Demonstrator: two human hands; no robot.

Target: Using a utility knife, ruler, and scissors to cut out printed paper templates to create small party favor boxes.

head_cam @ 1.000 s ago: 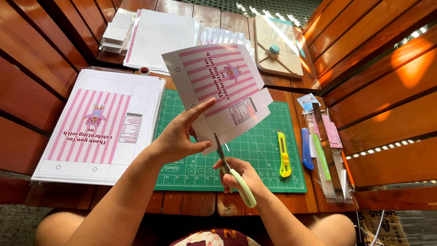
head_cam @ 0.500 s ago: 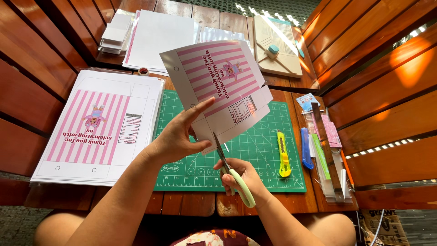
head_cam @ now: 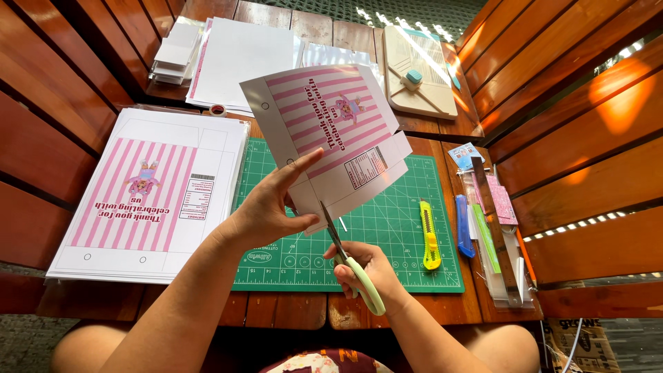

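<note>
My left hand (head_cam: pixel 271 206) holds up a printed sheet (head_cam: pixel 331 135) with pink and white stripes and a small cartoon figure, pinched at its lower left corner. My right hand (head_cam: pixel 366 269) grips scissors with pale green handles (head_cam: pixel 352 262). Their blades point up and meet the sheet's bottom edge, just right of my left thumb. Both hands hover over a green cutting mat (head_cam: pixel 407 235) on the wooden table.
A stack of matching pink-striped sheets (head_cam: pixel 148 197) lies left of the mat. A yellow utility knife (head_cam: pixel 429 235), a blue one (head_cam: pixel 462 225), rulers and packets sit at the right. White paper stacks (head_cam: pixel 242 59) and a paper trimmer (head_cam: pixel 418 72) lie at the back. Wooden benches flank the table.
The sheet has turned slightly in my left hand and tipped leftward. The scissors stay at its bottom edge.
</note>
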